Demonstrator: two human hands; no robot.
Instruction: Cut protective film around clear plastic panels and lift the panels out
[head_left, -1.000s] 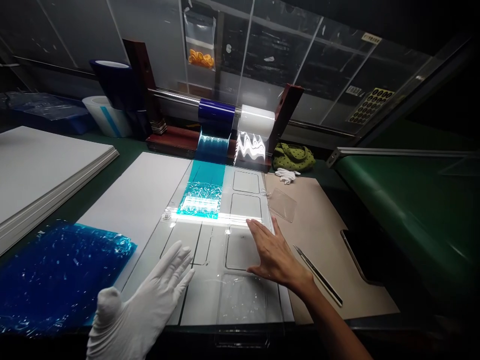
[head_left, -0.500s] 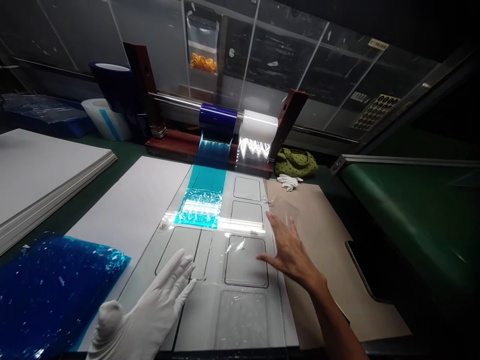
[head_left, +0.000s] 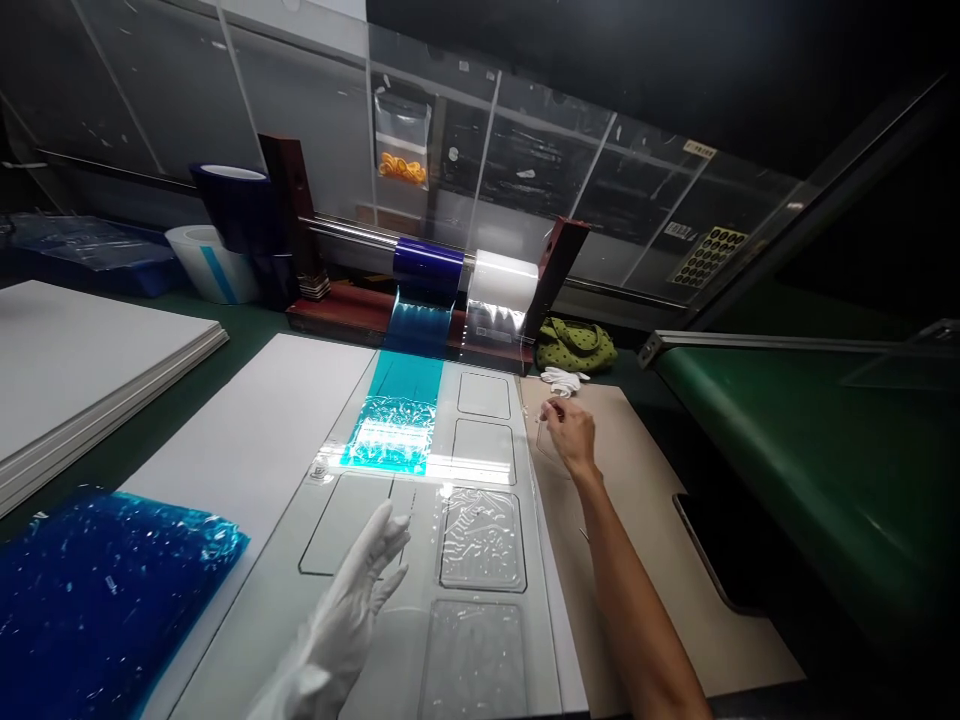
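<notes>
My right hand (head_left: pixel 570 435), bare, has its fingers gathered at the upper edge of a small clear plastic piece (head_left: pixel 553 448) lying on a tan mat (head_left: pixel 660 560). My left hand (head_left: pixel 352 600), in a white glove, hangs open over a pale panel (head_left: pixel 416 600) with rectangular outlines, holding nothing. Crinkled clear film (head_left: pixel 481 540) lies in one outline near the panel's right side, and another clear film piece (head_left: pixel 472 660) lies in the outline below it. A teal film strip (head_left: pixel 394 425) runs down onto the panel.
Blue (head_left: pixel 429 268) and white (head_left: pixel 502 280) film rolls sit on a rod between dark red brackets (head_left: pixel 559 265) behind the panel. A white sheet stack (head_left: pixel 60 370) and blue film (head_left: pixel 97 610) lie left. A green bag (head_left: pixel 576 345) and white glove (head_left: pixel 561 380) lie beyond the mat.
My right hand has moved from over the panel onto the clear piece on the mat, and its spread fingers have closed together. My left hand has drawn back slightly, and the view has tilted.
</notes>
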